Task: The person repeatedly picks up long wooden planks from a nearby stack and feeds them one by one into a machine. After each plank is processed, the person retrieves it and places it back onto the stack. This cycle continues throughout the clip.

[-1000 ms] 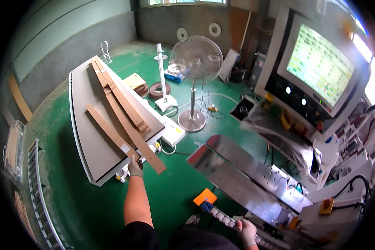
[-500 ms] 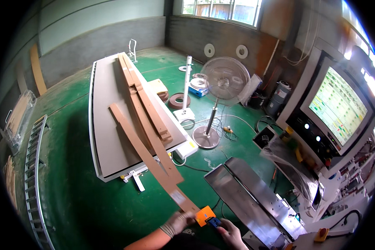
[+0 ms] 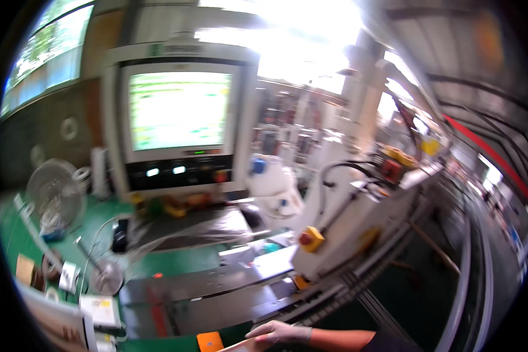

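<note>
The right hand (image 3: 283, 332) had moved onto a pale-edged board (image 3: 238, 347), near the orange block (image 3: 209, 341); its fingers (image 3: 264, 331) lay over the edge, whether gripping I couldn't tell.

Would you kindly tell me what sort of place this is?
It looks like a factory workshop, judging by the lit control-panel screen, the yellow emergency-stop box and the flat metal machine bed.

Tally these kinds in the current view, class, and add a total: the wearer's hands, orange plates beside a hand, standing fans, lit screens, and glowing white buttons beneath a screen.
Right hand: 1
Orange plate: 1
Standing fan: 1
Lit screen: 1
Glowing white buttons: 2
Total: 6
</note>
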Demonstrator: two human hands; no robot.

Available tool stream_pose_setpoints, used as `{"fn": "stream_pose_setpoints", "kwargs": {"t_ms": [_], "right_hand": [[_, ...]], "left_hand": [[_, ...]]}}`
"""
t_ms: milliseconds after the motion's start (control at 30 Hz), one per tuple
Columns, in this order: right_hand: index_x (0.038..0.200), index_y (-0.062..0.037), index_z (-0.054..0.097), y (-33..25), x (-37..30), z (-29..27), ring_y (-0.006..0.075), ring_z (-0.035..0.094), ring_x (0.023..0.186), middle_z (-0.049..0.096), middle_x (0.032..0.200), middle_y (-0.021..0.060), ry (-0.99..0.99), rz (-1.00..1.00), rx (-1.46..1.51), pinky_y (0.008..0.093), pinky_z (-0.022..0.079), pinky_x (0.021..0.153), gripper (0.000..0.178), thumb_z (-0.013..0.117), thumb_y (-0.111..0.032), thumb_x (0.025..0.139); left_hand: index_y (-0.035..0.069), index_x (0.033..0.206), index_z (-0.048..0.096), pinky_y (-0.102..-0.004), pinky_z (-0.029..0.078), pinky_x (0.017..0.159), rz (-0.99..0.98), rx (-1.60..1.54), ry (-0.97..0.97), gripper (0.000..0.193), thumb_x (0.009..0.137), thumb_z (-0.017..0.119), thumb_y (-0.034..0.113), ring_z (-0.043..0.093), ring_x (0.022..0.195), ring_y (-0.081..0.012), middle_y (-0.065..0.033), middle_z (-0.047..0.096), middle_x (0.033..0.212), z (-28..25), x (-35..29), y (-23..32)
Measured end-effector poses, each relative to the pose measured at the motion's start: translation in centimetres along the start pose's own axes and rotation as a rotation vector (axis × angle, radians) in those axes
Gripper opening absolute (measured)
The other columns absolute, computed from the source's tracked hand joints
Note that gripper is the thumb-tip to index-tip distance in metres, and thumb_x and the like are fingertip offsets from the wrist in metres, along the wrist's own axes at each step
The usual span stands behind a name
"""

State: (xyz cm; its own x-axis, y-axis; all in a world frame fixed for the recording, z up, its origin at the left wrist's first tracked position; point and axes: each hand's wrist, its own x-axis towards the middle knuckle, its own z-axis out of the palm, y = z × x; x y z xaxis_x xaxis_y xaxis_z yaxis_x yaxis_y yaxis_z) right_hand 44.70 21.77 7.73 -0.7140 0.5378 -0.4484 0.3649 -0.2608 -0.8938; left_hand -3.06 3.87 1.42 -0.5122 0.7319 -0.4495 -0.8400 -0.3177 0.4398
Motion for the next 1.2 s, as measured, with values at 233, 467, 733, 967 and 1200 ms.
{"fn": "stream_pose_setpoints", "kwargs": {"t_ms": [233, 467, 733, 967, 1200], "right_hand": [[0.111, -0.006, 0.08, 7.0, -19.1, -4.4, 0.0409, 0.073, 0.101, 0.077, 0.104, 0.0214, 0.525, 0.429, -0.598, 0.0477, 0.054, 0.091, 0.081, 0.039, -0.076, 0.102], [0.107, -0.007, 0.074, 9.2, -19.2, 6.1, 0.0427, 0.071, 0.106, 0.076, 0.106, 0.0208, 0.576, 0.411, -0.466, 0.0498, 0.054, 0.089, 0.076, 0.047, -0.077, 0.099], [0.112, -0.0085, 0.078, 17.4, -22.1, 16.6, 0.04, 0.073, 0.102, 0.076, 0.102, 0.018, 0.8, 0.524, -0.141, 0.0445, 0.056, 0.086, 0.075, 0.051, -0.077, 0.098], [0.101, -0.0055, 0.077, 17.9, -20.5, 18.3, 0.044, 0.071, 0.094, 0.074, 0.095, 0.0219, 1.004, 0.487, -0.161, 0.0489, 0.055, 0.079, 0.074, 0.048, -0.073, 0.1], [0.096, -0.002, 0.074, 13.8, -17.5, 11.9, 0.049, 0.069, 0.096, 0.072, 0.094, 0.0256, 0.945, 0.584, -0.223, 0.0528, 0.054, 0.081, 0.06, 0.045, -0.054, 0.107]], "left_hand": [[0.005, 0.147, 0.057, -0.0383, 0.056, 0.101, -0.236, 0.244, -0.136, 0.049, 0.107, 0.06, 0.034, 0.068, 0.113, -0.0248, -0.0125, 0.067, 0.141, 8.5, 6.4, -6.2], [0.003, 0.107, 0.068, -0.0311, 0.054, 0.073, -0.645, 0.817, -0.656, 0.014, 0.108, 0.064, 0.017, 0.064, 0.083, -0.0134, -0.0029, 0.069, 0.095, 18.5, -4.6, -24.8], [-0.004, 0.124, 0.07, -0.0344, 0.056, 0.095, -0.718, 1.172, -1.184, 0.041, 0.097, 0.081, 0.025, 0.069, 0.103, -0.0163, -0.0062, 0.075, 0.108, 18.3, -8.4, -31.3], [-0.004, 0.13, 0.066, -0.0327, 0.056, 0.093, -0.592, 1.2, -1.154, 0.037, 0.104, 0.069, 0.023, 0.069, 0.1, -0.017, -0.0119, 0.073, 0.113, 17.2, -5.6, -33.9], [-0.003, 0.104, 0.064, -0.0387, 0.052, 0.082, -0.423, 1.458, -1.015, 0.036, 0.109, 0.06, 0.033, 0.062, 0.084, -0.024, -0.0163, 0.067, 0.094, 17.3, -3.7, -38.4]]}}
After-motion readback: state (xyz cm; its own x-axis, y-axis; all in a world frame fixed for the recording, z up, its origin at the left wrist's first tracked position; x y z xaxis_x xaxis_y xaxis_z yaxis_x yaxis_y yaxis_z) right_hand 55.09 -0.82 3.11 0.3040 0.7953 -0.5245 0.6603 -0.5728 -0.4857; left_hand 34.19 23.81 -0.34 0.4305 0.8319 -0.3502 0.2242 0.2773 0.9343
